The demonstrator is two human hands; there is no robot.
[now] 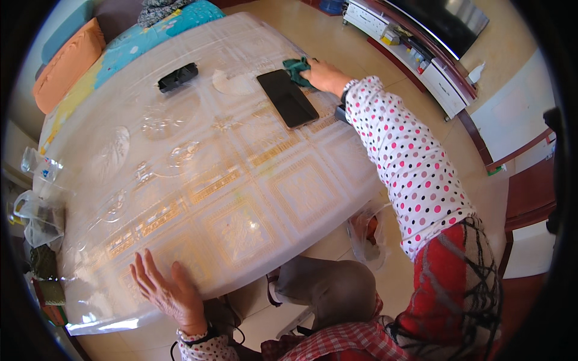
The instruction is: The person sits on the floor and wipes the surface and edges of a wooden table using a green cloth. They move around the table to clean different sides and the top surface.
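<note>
My right hand (326, 76) is closed around a crumpled dark green cloth (296, 71) near the far right edge of the table. Just beside the cloth lies a black smartphone (288, 99), screen up. My left hand (168, 285) rests with fingers spread at the table's near edge and holds nothing. A clear plastic cover with gold patterns lies over the table (298, 189). Farther back on it is a ribbed black object (178, 77) that I cannot identify. Another dark object (341, 113) is partly hidden by my right sleeve.
Beyond the table is a sofa with an orange cushion (67, 65) and a blue patterned cover (135, 49). Plastic bags (38, 219) crowd the left edge. A bag with something orange (369, 234) is below the right edge. A TV cabinet (406, 58) stands right.
</note>
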